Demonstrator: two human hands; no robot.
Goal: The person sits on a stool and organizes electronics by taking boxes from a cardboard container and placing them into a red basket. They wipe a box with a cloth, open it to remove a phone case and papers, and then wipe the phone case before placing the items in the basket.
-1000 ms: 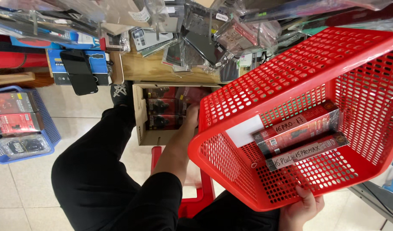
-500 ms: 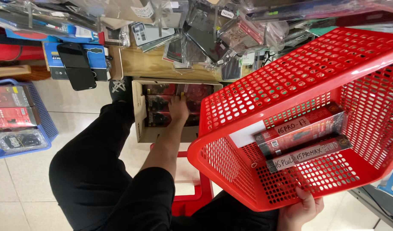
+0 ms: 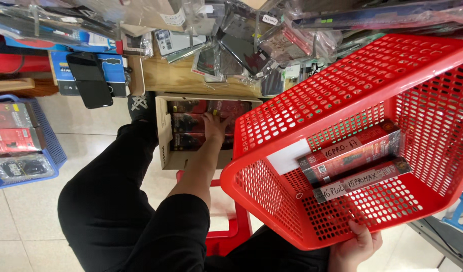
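The right hand (image 3: 356, 247) is keeping a closed grip on the near rim of the red basket (image 3: 271, 186), thumb hooked over the edge, holding it tipped so that its open mouth is facing the person. That tilt is letting the long dark-red boxes (image 3: 355, 161) slide down and rest against the lower wall, where they are lying side by side with their labelled edges showing and a white card (image 3: 291, 158) sitting beside them.

Past the person's black-clad knee (image 3: 115, 201), the left hand (image 3: 214, 127) is reaching down into an open cardboard box (image 3: 165, 138) on the tiled floor. The fingers are resting on the packets (image 3: 188, 123) stacked inside; whether this grip is closing on one or only touching the row, I cannot tell, since the back of the hand is covering the fingertips. A red stool (image 3: 226, 221) is showing beneath the forearm, just under the basket.

To the left, a blue basket (image 3: 52, 151) is sitting on the floor holding similar red packets. Farther off, a black phone (image 3: 89, 79) is leaning against a blue box, and clear-wrapped phone cases (image 3: 231, 45) are hanging in a crowded row above a wooden shelf (image 3: 181, 78).
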